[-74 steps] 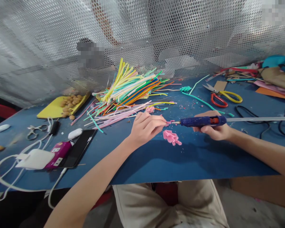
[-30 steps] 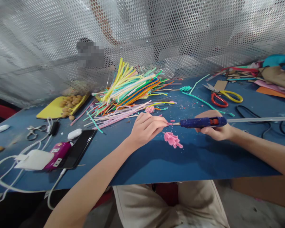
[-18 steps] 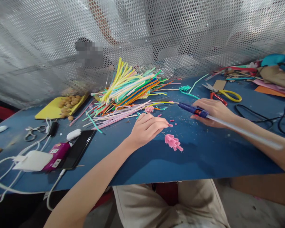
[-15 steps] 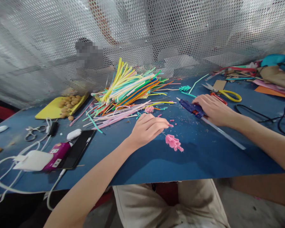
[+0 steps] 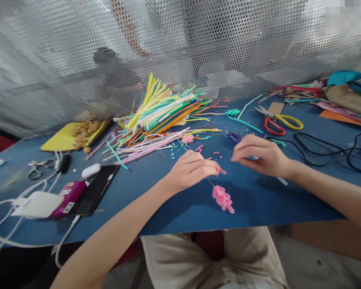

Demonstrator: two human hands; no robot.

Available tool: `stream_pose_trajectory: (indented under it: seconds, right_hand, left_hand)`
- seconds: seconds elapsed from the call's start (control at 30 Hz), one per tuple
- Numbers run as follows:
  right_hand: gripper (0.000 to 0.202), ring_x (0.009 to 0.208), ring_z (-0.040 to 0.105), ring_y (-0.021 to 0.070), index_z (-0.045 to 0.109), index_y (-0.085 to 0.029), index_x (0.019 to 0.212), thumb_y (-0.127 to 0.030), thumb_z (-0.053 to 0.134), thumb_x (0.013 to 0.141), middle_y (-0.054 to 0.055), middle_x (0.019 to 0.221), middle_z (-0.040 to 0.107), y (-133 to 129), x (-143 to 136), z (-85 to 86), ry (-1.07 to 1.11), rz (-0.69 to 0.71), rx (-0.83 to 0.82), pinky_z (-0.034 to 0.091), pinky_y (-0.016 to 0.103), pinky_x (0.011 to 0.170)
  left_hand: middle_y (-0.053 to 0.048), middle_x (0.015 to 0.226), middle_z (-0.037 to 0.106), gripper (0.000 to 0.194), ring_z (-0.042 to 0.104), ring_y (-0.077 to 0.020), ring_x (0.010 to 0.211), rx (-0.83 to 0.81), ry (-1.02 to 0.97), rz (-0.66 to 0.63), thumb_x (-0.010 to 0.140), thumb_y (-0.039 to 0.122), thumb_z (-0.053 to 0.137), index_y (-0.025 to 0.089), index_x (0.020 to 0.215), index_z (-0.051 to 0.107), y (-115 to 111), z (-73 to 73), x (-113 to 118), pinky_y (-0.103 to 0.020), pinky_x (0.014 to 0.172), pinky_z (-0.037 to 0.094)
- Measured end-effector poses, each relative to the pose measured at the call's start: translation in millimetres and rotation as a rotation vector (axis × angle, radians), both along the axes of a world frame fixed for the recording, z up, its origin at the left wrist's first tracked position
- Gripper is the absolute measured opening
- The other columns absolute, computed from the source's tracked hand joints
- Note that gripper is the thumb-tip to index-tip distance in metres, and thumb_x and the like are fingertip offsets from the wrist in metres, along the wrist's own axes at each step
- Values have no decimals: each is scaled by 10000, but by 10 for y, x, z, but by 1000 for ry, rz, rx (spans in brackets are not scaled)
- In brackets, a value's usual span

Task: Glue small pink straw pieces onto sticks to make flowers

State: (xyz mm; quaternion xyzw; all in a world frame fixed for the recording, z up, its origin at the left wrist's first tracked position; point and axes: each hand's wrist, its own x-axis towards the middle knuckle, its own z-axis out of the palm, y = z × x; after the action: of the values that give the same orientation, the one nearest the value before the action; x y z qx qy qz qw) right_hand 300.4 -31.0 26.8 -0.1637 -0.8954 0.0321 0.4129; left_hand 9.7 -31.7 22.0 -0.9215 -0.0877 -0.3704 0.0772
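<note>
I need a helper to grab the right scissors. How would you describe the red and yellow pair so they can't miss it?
On the blue table, look to the far right, near the perforated metal screen. The scissors lie open there; one handle is red, the other yellow, unlike the small grey snips at the left.

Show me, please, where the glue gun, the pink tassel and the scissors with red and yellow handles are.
glue gun (image 5: pixel 234 137), head view, on its blue front end beyond the right hand.
pink tassel (image 5: pixel 223 198), head view, on its fringed middle.
scissors (image 5: pixel 276 123), head view, where the red and yellow handles meet.
</note>
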Motion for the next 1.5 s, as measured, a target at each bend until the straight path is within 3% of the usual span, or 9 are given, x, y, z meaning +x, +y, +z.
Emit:
stream_pose_trajectory:
  seconds: [0.27,0.83,1.03,1.5]
  right_hand:
    - [115,864,651,165,710,-227,1052,-166,683,959,37,937,739,-86,-91,-93,-3,123,-45,518,339,817]
    - [110,842,625,149,718,-211,1041,-146,665,970,54,968,730,-145,-166,-93,-5,250,-122,453,328,811]
    - [113,875,632,144,721,-224,1034,-168,630,996,45,959,710,-147,-180,-99,-29,263,-155,451,323,844]
    - [77,921,632,145,676,-199,1035,-158,638,984,54,980,700,-165,-193,-122,-76,294,-337,494,286,876]
  left_hand:
    - [39,1113,799,147,595,-88,798,-25,0,-63,1098,209,442,238,1099,587,-89,9,88,-273,775,424]
    - [16,1133,794,187,616,-108,787,-72,43,-77,1083,230,468,252,1146,642,-54,-96,79,-292,719,438]
    - [15,1154,788,169,649,-117,817,-106,50,-96,1036,195,564,265,1175,628,-40,-118,75,-294,717,466]
    - [3,1096,792,166,565,-114,721,-106,13,-123,1003,173,626,238,1150,586,-28,-123,114,-285,700,434]
